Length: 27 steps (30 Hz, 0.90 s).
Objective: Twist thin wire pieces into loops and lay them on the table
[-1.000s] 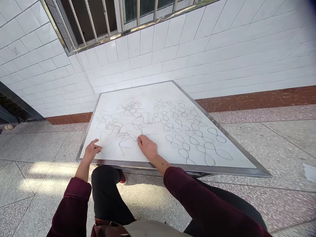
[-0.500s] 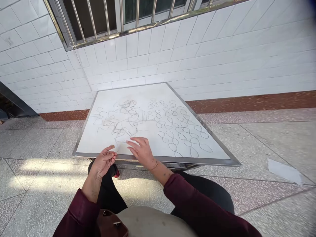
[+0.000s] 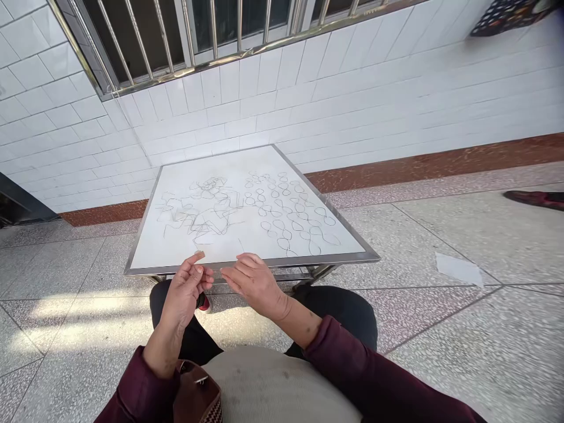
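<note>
Two Hands Close Together at the Counter's Near Edge

The person's left hand and right hand face each other at the near edge of a white-topped, metal-rimmed counter, with a narrow gap between their fingertips. The left fingers curl in toward the thumb, and a brown strip shows at the tip of one of them. The right fingers lie side by side and bend toward the left hand. Whether either set of fingers grasps a strand or is simply closed on itself cannot be told, as anything so thin is lost at this size. A fine line stands out on the white top just beyond the right hand; whether it meets the fingers is unclear.

Beyond the hands, a loose tangle of thin dark bent strands spreads over the left and middle of the counter. On the right half lie many separate figure-eight loops, some touching or overlapping, with the nearest close to the front rim.

The person wears maroon sleeves and dark trousers, with a brown bag at the waist. Behind the counter rises a white tiled wall with a barred window. A white sheet lies on the speckled floor to the right, and farther off is a dark red shoe.
</note>
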{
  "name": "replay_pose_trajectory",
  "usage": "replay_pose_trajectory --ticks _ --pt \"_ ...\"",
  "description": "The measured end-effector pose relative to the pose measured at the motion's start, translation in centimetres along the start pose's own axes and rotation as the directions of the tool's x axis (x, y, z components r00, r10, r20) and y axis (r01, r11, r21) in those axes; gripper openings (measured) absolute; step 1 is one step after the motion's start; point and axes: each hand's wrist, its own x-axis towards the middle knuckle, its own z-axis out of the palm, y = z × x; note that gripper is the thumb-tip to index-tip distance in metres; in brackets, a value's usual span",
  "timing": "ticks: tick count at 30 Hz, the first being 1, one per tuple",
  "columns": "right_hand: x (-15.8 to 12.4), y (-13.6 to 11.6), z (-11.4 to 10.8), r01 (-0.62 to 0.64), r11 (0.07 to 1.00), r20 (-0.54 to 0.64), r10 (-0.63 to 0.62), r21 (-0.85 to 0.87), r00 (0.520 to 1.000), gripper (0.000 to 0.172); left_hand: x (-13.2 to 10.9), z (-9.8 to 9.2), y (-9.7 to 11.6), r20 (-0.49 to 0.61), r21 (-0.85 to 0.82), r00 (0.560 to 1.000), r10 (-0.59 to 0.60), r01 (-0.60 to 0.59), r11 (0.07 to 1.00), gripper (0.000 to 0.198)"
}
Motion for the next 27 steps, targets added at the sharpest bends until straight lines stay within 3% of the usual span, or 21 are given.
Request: replay_pose_trajectory --ticks 4,9,15,18,20,22,25,27 --pt "-0.3 -0.6 -1.1 -0.022 0.998 -0.040 0.020 -0.054 0.999 0.006 -1.1 0.6 0.2 0.029 -0.054 0.998 -0.051 0.052 0.997 0.050" --pt "-0.6 -1.4 -1.7 -0.051 0.996 -0.010 0.051 -0.078 0.999 0.010 -2.2 1.1 0.8 0.031 -0.098 0.998 -0.053 0.056 0.994 0.054" --pt "-0.6 -2.0 -1.6 -0.103 0.990 0.005 0.104 -0.099 0.995 0.014 -3.1 2.2 0.9 -0.024 -0.020 0.998 -0.051 0.051 0.998 0.065" --pt "-0.9 -2.2 -1.3 -0.195 0.981 0.048 0.196 -0.017 0.979 0.014 -3.1 2.3 0.4 -0.078 0.035 0.997 0.008 -0.005 0.999 0.064" --pt "-1.2 -2.5 -1.2 -0.319 0.943 0.156 0.301 0.099 0.941 0.018 -3.0 2.0 0.1 -0.079 0.095 0.996 0.038 -0.030 0.995 0.062" --pt "-1.3 -2.8 -1.2 -0.476 0.846 0.322 0.393 0.241 0.861 0.022 -2.9 1.8 -0.1 -0.060 0.159 0.998 0.036 -0.026 0.987 0.061" --pt "-1.4 -3.1 -1.1 -0.667 0.601 0.518 0.437 0.441 0.736 0.021 -3.0 1.5 -0.2 -0.007 0.202 1.000 -0.006 0.007 0.979 0.060" --pt "-1.3 -3.2 -1.1 -0.723 0.450 0.568 0.448 0.524 0.691 0.017 -3.2 1.5 -0.1 0.042 0.191 0.998 -0.047 0.038 0.981 0.060"
